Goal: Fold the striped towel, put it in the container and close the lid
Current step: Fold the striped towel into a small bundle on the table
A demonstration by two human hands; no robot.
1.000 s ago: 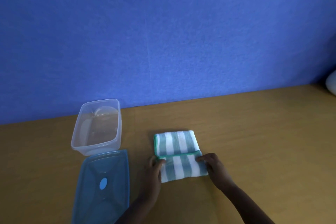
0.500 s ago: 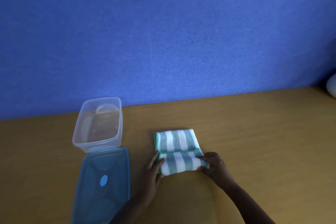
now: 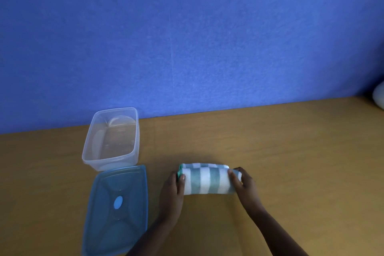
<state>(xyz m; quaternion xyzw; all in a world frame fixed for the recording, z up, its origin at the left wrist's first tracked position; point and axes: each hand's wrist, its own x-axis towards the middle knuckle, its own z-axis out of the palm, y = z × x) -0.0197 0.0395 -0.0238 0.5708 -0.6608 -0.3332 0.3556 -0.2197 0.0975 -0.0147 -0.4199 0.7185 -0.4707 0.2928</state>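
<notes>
The green-and-white striped towel (image 3: 207, 180) lies folded into a thick narrow bundle on the wooden table (image 3: 291, 162). My left hand (image 3: 172, 195) grips its left end, thumb on top. My right hand (image 3: 244, 186) grips its right end, thumb over the top layer. The clear plastic container (image 3: 111, 138) stands open and empty to the left, near the wall. Its blue lid (image 3: 117, 208) lies flat on the table just in front of the container.
A blue wall (image 3: 187, 37) rises behind the table's far edge. A pale rounded object (image 3: 379, 95) shows at the far right edge, partly cut off by the frame.
Both hands have turned the near half of the towel over onto the far half, so the towel is now a narrower, thicker bundle. The container and lid have not moved.
</notes>
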